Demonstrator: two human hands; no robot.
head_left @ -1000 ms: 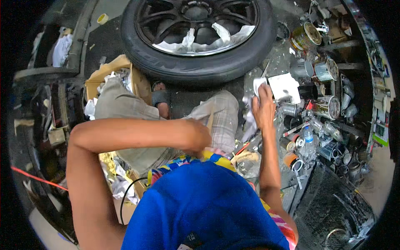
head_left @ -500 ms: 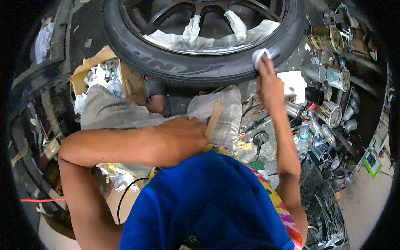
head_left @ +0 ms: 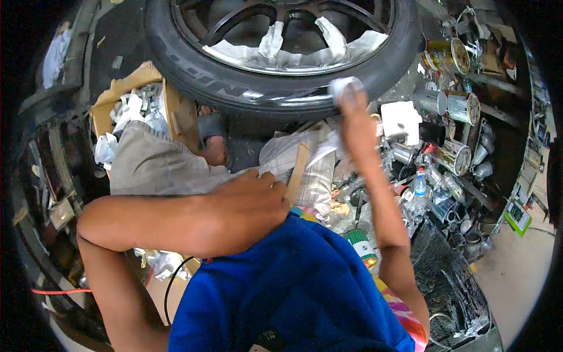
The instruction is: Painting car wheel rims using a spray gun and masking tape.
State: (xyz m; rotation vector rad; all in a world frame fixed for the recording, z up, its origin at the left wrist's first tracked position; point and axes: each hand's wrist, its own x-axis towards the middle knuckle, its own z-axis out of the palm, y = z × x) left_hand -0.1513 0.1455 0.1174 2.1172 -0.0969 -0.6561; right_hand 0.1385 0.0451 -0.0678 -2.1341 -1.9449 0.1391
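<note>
My right hand, blurred by motion, presses a white cloth against the sidewall of a black tyre. The tyre lies flat in front of me, and its near sidewall looks wet and shiny. Inside it sits a dark multi-spoke wheel rim, its near edge and two spokes covered with white masking paper. My left hand rests on my lap with curled fingers, seemingly closed on a flat tan stick that points up along my thigh. Its fingertips are partly hidden.
A cardboard box of crumpled paper and plastic stands left of my knee. At right are several metal cans, a white sheet, a plastic bottle and a green-and-white can. A black cable runs by my left elbow.
My right hand has slid left along the tyre's sidewall with the cloth. Glossy streaks now show there. My left hand stays on my lap; the view has shifted slightly.
</note>
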